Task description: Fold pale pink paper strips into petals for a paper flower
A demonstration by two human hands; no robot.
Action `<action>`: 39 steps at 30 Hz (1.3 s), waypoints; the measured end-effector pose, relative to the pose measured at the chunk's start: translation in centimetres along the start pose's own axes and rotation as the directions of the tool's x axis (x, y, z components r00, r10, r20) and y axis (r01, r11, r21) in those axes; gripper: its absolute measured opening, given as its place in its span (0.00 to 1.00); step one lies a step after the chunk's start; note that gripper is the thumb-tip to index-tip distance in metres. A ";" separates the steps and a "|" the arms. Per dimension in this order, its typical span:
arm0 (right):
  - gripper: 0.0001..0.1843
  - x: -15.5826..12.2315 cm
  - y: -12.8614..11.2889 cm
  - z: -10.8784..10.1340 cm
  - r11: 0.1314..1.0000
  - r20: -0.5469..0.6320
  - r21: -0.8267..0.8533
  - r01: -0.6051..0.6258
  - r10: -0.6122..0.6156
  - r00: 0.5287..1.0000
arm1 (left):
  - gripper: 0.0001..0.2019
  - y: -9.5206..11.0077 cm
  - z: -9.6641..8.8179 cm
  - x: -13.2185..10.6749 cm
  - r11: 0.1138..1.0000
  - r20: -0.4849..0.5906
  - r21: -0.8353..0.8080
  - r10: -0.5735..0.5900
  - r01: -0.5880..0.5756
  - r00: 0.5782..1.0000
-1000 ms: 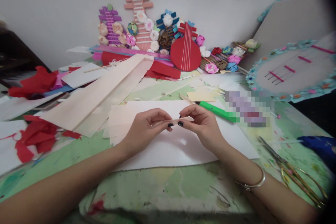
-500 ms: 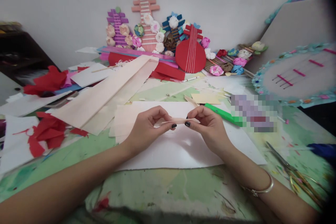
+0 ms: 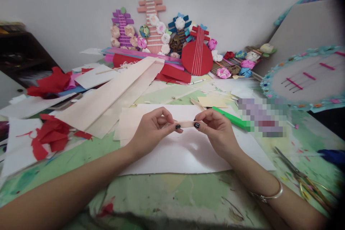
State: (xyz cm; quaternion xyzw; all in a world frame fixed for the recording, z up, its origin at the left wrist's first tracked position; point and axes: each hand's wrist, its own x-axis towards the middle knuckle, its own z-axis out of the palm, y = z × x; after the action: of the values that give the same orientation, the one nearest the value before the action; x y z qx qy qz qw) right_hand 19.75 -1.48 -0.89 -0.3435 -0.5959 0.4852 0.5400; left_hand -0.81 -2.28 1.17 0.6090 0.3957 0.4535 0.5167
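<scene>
A small strip of pale peach paper [image 3: 185, 124] is stretched between my two hands, above a white board [image 3: 172, 161]. My left hand [image 3: 157, 127] pinches its left end between thumb and fingers. At the other end, my right hand [image 3: 215, 129] pinches it the same way. Both thumbs lie on the near side of the strip, and my fingertips partly hide its ends. Flat pale peach pieces [image 3: 129, 120] lie on the board's left part, behind my left hand. Just beyond my right hand lies a green cutter-like tool [image 3: 231, 118].
Gold-handled scissors [image 3: 299, 176] lie at the right. A long folded peach sheet [image 3: 107, 97] and crumpled red paper [image 3: 52, 134] cover the left side. Behind stand flower-decorated string-instrument models, among them a red one [image 3: 197, 57]. A blue-edged oval panel [image 3: 309, 79] stands at far right.
My hands have moved slightly apart, and the paper strip between them now looks flatter and straighter. The whole view has shifted a little. Both hands keep their pinch.
</scene>
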 end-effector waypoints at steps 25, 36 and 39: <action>0.05 0.1 -0.1 -0.3 0.998 -0.037 -0.010 0.059 -0.059 0.998 | 0.09 0.1 -0.2 -0.1 0.990 -0.048 0.109 0.096 -0.090 0.994; 0.06 0.1 -0.1 -0.3 0.998 -0.061 -0.027 0.052 -0.053 0.997 | 0.08 -0.1 -0.4 0.0 0.986 0.062 0.117 0.116 -0.122 0.991; 0.06 0.1 -0.2 -0.3 0.997 -0.049 -0.043 0.059 -0.061 0.997 | 0.09 -0.2 -0.4 0.1 0.982 0.122 0.114 0.134 -0.148 0.983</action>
State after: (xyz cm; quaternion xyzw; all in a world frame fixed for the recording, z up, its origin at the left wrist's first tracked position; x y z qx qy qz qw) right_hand 20.05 -1.34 -0.71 -0.3486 -0.6020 0.4476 0.5618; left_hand -1.22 -2.04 0.99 0.6910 0.3483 0.4284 0.4665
